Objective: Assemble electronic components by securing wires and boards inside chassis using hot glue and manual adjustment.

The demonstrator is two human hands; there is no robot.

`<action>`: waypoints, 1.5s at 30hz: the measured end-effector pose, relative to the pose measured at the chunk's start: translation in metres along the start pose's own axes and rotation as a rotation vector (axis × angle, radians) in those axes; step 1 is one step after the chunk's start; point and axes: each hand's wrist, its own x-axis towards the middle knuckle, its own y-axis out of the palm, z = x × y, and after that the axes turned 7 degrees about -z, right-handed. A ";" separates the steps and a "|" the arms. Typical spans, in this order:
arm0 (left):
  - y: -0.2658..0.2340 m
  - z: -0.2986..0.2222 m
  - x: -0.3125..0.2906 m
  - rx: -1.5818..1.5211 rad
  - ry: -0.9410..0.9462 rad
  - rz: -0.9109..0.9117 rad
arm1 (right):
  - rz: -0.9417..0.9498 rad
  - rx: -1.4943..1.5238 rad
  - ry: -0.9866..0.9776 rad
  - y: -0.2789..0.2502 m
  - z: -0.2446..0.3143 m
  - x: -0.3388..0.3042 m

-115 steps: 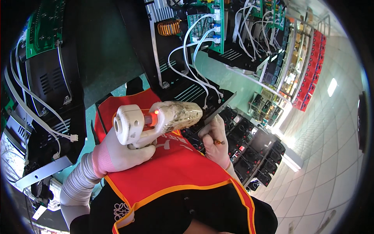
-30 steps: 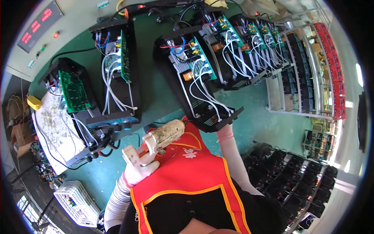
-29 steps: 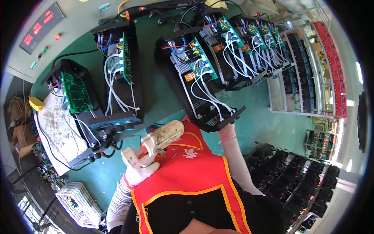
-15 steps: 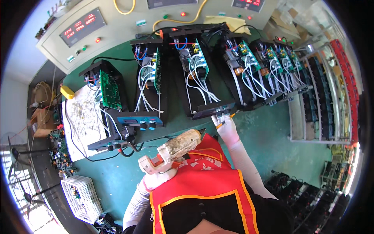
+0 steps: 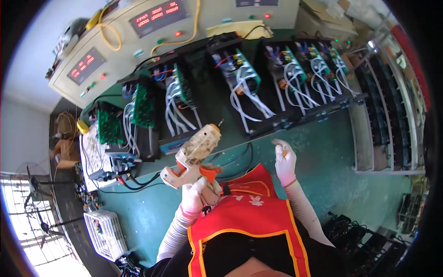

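Observation:
In my gloved left hand [image 5: 194, 195] is a stained white hot glue gun [image 5: 199, 147] with an orange trigger, its nozzle angled up and away from me. Its tip lies just in front of the row of open black device cases. My gloved right hand [image 5: 285, 162] hovers over the green bench, short of the front panels, with its fingers curled. A small orange-yellow bit shows at those fingers, too small to name. Closest to the nozzle are a case holding an upright green circuit board [image 5: 183, 87] and another with a green board [image 5: 248, 71] and white wires.
Behind the cases stands a beige console [image 5: 115, 44] with red displays and a yellow cable. Another board [image 5: 110, 125] is at the left, near a white basket [image 5: 106, 235]. A metal rack [image 5: 369, 134] stands right; black cables [image 5: 230, 161] hang along the bench front.
My right hand has drawn back from a device's front panel. The glue gun has risen and tilted more upright in my left hand. The whole view has swung left.

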 end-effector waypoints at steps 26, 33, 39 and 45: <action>0.080 -0.011 0.123 0.016 0.097 -0.051 | -0.183 0.643 0.121 0.006 -0.059 0.023; 0.076 0.013 0.147 0.089 -0.053 0.033 | -0.308 0.691 0.316 -0.021 -0.054 0.024; 0.086 0.019 0.169 0.084 -0.005 0.029 | -0.293 0.568 0.348 -0.039 -0.041 0.024; 0.087 0.022 0.177 0.104 -0.023 -0.042 | -0.464 0.016 -0.036 -0.067 0.009 0.023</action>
